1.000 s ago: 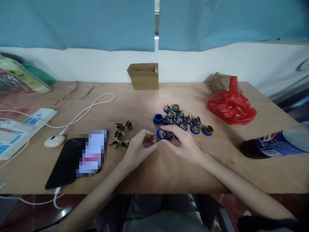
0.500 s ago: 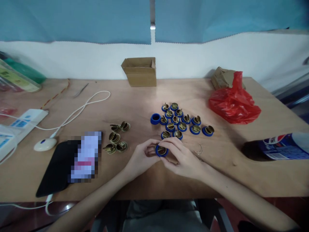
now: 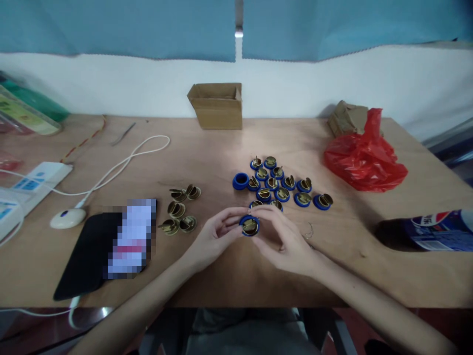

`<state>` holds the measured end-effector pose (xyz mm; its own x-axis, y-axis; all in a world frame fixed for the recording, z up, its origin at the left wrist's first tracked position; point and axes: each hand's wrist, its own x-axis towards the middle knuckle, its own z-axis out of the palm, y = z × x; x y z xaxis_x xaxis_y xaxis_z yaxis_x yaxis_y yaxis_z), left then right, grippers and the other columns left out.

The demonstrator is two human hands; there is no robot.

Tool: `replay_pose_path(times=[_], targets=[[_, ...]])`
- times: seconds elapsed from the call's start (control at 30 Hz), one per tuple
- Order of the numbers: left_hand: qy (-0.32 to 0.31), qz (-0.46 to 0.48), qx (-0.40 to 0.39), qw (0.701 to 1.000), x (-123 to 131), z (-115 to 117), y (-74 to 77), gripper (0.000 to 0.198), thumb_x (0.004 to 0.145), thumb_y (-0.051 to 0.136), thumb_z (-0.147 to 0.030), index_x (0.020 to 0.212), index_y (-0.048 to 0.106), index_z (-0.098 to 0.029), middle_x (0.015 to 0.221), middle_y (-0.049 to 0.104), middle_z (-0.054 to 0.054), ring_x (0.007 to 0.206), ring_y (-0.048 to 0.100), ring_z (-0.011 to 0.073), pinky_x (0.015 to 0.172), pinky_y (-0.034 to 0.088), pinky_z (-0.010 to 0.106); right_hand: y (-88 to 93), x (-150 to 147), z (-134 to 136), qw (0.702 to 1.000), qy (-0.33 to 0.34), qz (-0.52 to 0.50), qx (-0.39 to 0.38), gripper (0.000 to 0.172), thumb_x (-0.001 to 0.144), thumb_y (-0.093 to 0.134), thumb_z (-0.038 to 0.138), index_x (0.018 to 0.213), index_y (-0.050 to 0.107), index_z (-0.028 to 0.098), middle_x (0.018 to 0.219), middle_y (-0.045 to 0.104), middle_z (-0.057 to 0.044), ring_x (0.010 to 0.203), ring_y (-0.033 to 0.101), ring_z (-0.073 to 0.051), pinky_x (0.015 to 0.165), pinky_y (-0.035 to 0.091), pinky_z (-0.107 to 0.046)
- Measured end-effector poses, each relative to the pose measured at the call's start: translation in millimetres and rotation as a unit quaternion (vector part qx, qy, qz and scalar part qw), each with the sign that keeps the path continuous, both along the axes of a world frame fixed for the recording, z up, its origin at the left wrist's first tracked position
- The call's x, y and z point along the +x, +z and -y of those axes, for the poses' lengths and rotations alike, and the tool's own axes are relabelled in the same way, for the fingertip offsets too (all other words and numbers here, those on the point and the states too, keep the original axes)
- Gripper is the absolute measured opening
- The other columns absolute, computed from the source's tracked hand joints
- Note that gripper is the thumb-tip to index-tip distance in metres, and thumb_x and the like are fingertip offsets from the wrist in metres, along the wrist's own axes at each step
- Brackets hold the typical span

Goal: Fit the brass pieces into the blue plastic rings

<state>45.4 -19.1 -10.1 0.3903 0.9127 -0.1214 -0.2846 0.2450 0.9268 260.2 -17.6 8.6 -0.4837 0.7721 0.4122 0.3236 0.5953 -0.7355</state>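
Note:
My left hand (image 3: 212,239) and my right hand (image 3: 290,244) meet over the front of the table, fingers closed around the edge of a blue ring with a brass-coloured metal disc (image 3: 250,226) set in it. The disc faces up towards me. Just beyond my fingers lie several similar blue-rimmed brass pieces (image 3: 282,194), many with a metal flap tilted up. A blue ring (image 3: 241,181) without metal in it sits at their left. Left of my hands is a small group of brass-coloured metal pieces (image 3: 176,210) without blue rings.
An open cardboard box (image 3: 219,113) stands by the wall. A red plastic bag (image 3: 364,165) and a dark drink bottle (image 3: 424,230) are on the right. On the left lie a phone (image 3: 131,239), a black tablet-like slab (image 3: 83,261), a white cable (image 3: 111,172) and a power strip (image 3: 40,180).
The metal in the held blue ring showed a dark gap before; now its disc looks flatter and faces me more. My right fingers have shifted slightly up. The view has moved a little.

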Motion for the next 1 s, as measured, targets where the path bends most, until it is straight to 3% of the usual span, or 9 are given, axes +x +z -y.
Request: replay_pose_path(times=[0.17, 0.33, 0.47, 0.7, 1.0], targets=[[-0.011, 0.029, 0.013, 0.999, 2, 1, 4.8, 0.035, 0.095, 0.071, -0.023, 0.129, 0.066, -0.021, 0.124, 0.076, 0.01, 0.112, 0.073, 0.0191, 0.1, 0.058, 0.03, 0.1, 0, -3, 0.996, -0.078, -0.031, -0.044, 0.016, 0.099, 0.055, 0.017, 0.113, 0.06, 0.022, 0.098, 0.06, -0.005, 0.085, 0.063, -0.017, 0.077, 0.054, -0.033], [-0.002, 0.007, 0.025, 1.0, 2, 3, 6.0, 0.034, 0.096, 0.07, -0.025, 0.128, 0.065, -0.019, 0.123, 0.076, 0.012, 0.107, 0.075, 0.0177, 0.098, 0.059, 0.03, -5.0, 1, 2, 0.987, -0.039, -0.007, -0.156, 0.019, 0.106, 0.046, 0.024, 0.118, 0.062, 0.023, 0.072, 0.057, 0.003, 0.06, 0.056, -0.013, 0.057, 0.046, -0.026], [0.001, 0.002, 0.027, 1.0, 1, 3, 7.3, 0.032, 0.094, 0.072, -0.026, 0.124, 0.066, -0.017, 0.118, 0.078, 0.012, 0.105, 0.077, 0.0191, 0.096, 0.06, 0.03, -7.3, 1, 4, 0.981, -0.003, -0.027, -0.194, 0.025, 0.107, 0.043, 0.025, 0.126, 0.059, 0.023, 0.079, 0.067, 0.001, 0.07, 0.065, -0.014, 0.065, 0.051, -0.027], [0.015, -0.03, 0.007, 0.999, 1, 2, 8.6, 0.033, 0.092, 0.075, -0.03, 0.122, 0.069, -0.016, 0.116, 0.079, 0.012, 0.108, 0.076, 0.022, 0.097, 0.06, 0.032, -6.0, 1, 4, 0.979, -0.001, -0.027, -0.204, 0.027, 0.105, 0.046, 0.025, 0.129, 0.059, 0.022, 0.084, 0.071, -0.001, 0.072, 0.068, -0.015, 0.063, 0.052, -0.027], [0.003, -0.035, -0.047, 0.998, 5, 2, 16.9, 0.032, 0.089, 0.077, -0.034, 0.116, 0.072, -0.017, 0.108, 0.082, 0.009, 0.098, 0.079, 0.0203, 0.089, 0.063, 0.03, -1.8, 1, 2, 0.986, -0.035, 0.011, -0.161, 0.023, 0.101, 0.049, 0.024, 0.115, 0.066, 0.02, 0.071, 0.058, 0.003, 0.056, 0.051, -0.011, 0.052, 0.037, -0.024]])
